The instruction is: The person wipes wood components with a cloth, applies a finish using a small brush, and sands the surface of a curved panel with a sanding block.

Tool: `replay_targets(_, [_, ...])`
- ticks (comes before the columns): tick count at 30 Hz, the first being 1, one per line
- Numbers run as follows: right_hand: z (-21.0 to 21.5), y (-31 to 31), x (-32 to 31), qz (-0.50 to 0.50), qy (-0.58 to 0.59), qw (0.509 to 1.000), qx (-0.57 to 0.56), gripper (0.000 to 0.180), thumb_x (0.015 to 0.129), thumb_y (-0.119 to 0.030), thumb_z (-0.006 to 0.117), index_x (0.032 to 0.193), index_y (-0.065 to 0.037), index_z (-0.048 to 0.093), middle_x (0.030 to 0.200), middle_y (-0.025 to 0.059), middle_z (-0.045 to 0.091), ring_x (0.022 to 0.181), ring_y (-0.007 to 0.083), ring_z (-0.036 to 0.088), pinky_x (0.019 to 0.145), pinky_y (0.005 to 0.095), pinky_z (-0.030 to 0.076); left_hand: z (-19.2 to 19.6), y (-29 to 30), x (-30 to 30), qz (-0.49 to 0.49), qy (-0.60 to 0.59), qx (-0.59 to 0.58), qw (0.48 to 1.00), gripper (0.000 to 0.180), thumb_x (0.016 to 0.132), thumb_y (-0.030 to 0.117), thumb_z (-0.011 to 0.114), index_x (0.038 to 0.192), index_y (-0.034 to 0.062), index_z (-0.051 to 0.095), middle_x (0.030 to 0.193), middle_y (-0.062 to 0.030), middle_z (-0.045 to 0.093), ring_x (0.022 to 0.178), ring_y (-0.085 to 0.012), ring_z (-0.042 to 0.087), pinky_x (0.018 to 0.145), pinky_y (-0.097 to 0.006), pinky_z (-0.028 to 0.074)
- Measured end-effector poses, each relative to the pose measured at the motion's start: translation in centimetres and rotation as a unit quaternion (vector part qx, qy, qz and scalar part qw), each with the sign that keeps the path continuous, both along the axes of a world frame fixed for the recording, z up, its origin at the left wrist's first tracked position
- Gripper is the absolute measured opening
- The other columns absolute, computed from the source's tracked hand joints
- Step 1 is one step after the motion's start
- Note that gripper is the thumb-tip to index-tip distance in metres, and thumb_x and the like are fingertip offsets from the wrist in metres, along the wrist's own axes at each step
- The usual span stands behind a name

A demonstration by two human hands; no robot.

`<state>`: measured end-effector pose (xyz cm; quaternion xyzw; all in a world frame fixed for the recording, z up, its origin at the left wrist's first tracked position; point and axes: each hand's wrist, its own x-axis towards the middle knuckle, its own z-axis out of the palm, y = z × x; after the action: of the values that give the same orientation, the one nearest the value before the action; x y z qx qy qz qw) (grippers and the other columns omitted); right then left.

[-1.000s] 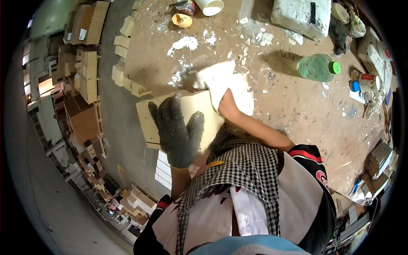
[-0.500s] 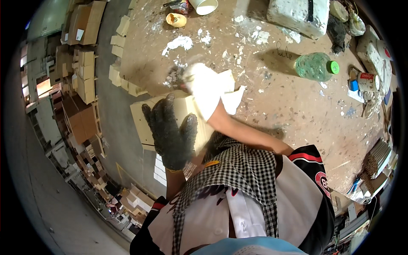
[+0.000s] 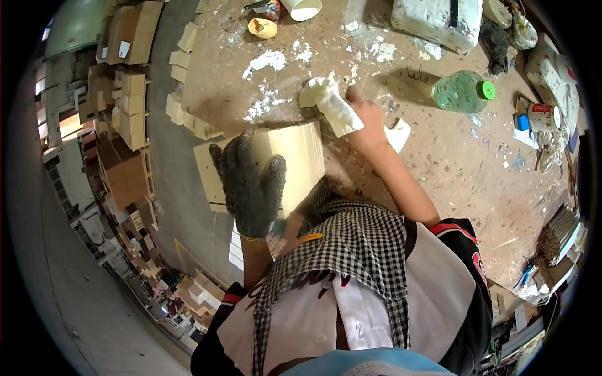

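Note:
A pale yellow wooden or cardboard box-like piece (image 3: 301, 160) stands at the near left edge of the brown work table (image 3: 458, 182). My left hand (image 3: 249, 188), in a dark, fuzzy glove, lies against its face with fingers stretched and thumb apart. Bare, my right hand (image 3: 369, 128) is closed around a crumpled white cloth (image 3: 335, 108). One end of the cloth hangs out on the far left of the hand, another on its right. The hand is just past the piece's right corner, apart from it.
A green bottle (image 3: 456, 93) lies or stands to the right. White-smeared container (image 3: 436, 24), yellow cup (image 3: 262, 28) and white cup (image 3: 303, 7) are at the far side. A small can (image 3: 543, 117) sits at right. Stacked cartons (image 3: 133, 31) stand on the floor left.
My right hand has moved right with the white cloth, off the pale piece, uncovering its top right corner. The left hand has stayed on the piece.

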<state>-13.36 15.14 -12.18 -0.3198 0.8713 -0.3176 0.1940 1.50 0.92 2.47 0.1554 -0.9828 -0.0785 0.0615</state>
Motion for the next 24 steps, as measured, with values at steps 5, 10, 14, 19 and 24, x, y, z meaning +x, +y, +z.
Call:
replay_targets(5, [7.5, -4.1, 1.7, 0.052, -0.167, 0.951, -0.255, 0.043, 0.088, -0.033, 0.065, 0.11, 0.002, 0.057, 0.113, 0.0194, 0.064, 0.09, 0.0296, 0.068, 0.075, 0.0403, 0.055, -1.4, -1.0, 1.3, -0.002, 0.036, -0.006, 0.999, 0.057, 0.091, 0.028, 0.064, 0.135, -0.003, 0.048, 0.122, -0.0262, 0.056, 0.107, -0.0429, 0.053, 0.104, -0.055, 0.035])
replay_targets(10, [-7.2, -7.2, 9.3, -0.019, -0.396, 0.814, -0.424, 0.043, 0.102, -0.025, 0.044, 0.135, 0.001, 0.05, 0.141, 0.0233, 0.044, 0.129, 0.0293, 0.046, 0.109, 0.0426, 0.039, 0.6, -0.3, 0.4, -0.033, 0.006, -0.033, 0.999, 0.054, 0.089, 0.028, 0.066, 0.131, -0.004, 0.051, 0.119, -0.026, 0.059, 0.113, -0.041, 0.055, 0.11, -0.055, 0.031])
replay_targets(14, [-9.3, -2.1, 7.1, -0.026, -0.061, 0.956, -0.286, 0.026, 0.094, -0.014, 0.062, 0.114, 0.002, 0.064, 0.108, 0.0191, 0.064, 0.108, 0.0368, 0.058, 0.091, 0.0397, 0.048, -0.3, -0.5, 1.2, -0.047, 0.045, -0.06, 0.996, 0.059, 0.089, 0.033, 0.067, 0.131, -0.0051, 0.05, 0.121, -0.0249, 0.058, 0.115, -0.0398, 0.054, 0.113, -0.059, 0.026])
replay_targets(19, [2.7, 5.4, 4.6, -0.11, 0.132, 0.983, -0.069, 0.019, 0.084, -0.011, 0.069, 0.102, -0.004, 0.07, 0.096, 0.0158, 0.067, 0.082, 0.0352, 0.065, 0.071, 0.0436, 0.053, 0.5, 0.6, 1.5, -0.057, 0.099, -0.081, 0.99, 0.062, 0.09, 0.038, 0.062, 0.132, -0.0049, 0.048, 0.124, -0.0273, 0.056, 0.118, -0.042, 0.052, 0.111, -0.06, 0.028])
replay_targets(24, [13.4, 10.2, 7.9, -0.081, 0.106, 0.943, -0.306, 0.028, 0.079, -0.018, 0.079, 0.1, -0.003, 0.07, 0.118, 0.0148, 0.061, 0.105, 0.0353, 0.06, 0.085, 0.0427, 0.049, 0.8, 7.3, 4.4, -0.115, 0.079, 0.428, 0.893, 0.061, 0.091, 0.023, 0.065, 0.141, -0.0039, 0.042, 0.14, -0.0233, 0.047, 0.132, -0.0349, 0.045, 0.112, -0.045, 0.035])
